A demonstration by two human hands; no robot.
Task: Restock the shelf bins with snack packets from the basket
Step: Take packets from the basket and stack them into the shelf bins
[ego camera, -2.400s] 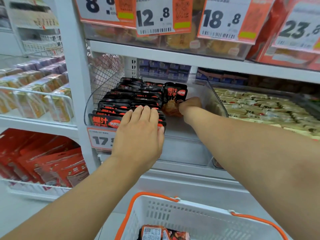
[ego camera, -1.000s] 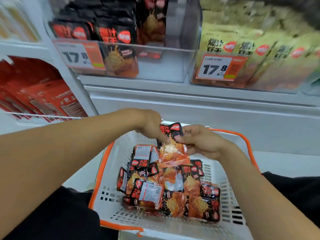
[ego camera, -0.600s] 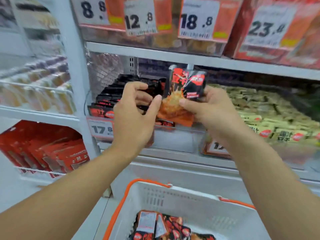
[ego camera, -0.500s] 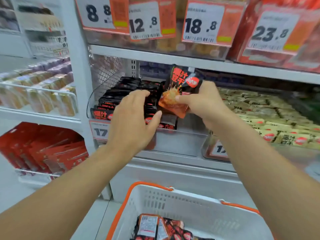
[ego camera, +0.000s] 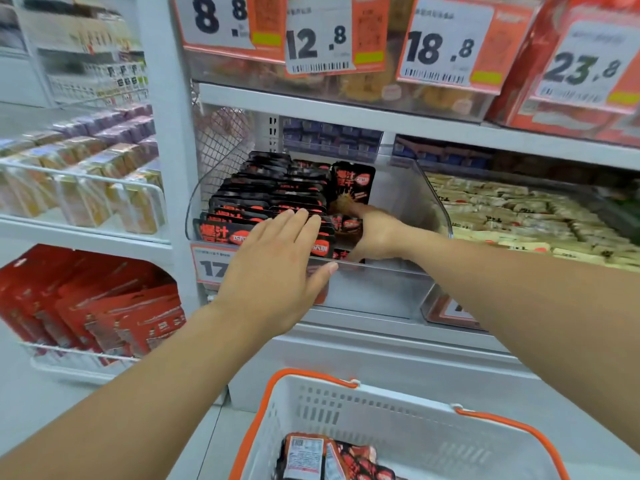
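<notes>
A clear shelf bin (ego camera: 375, 294) holds rows of black-and-orange snack packets (ego camera: 266, 199). My left hand (ego camera: 277, 268) lies flat with straight fingers on the front rows, the thumb at the bin's front rim. My right hand (ego camera: 375, 233) reaches inside the bin's open right part and pinches a snack packet (ego camera: 346, 225) low among the packets there. Another packet (ego camera: 353, 183) stands upright just behind it. The white basket with an orange rim (ego camera: 391, 420) sits below, with more packets (ego camera: 325, 459) at its bottom.
The neighbouring bin to the right holds yellow packets (ego camera: 519, 216). Price tags (ego camera: 329, 36) hang from the shelf above. A white upright post (ego camera: 166, 133) borders the bin on the left, with red packs (ego camera: 104, 313) and wire-fronted shelves beyond it.
My right hand took a packet from the basket, lifted it to the shelf and lowered it into the bin's right side. My left hand returned flat onto the front rows.
</notes>
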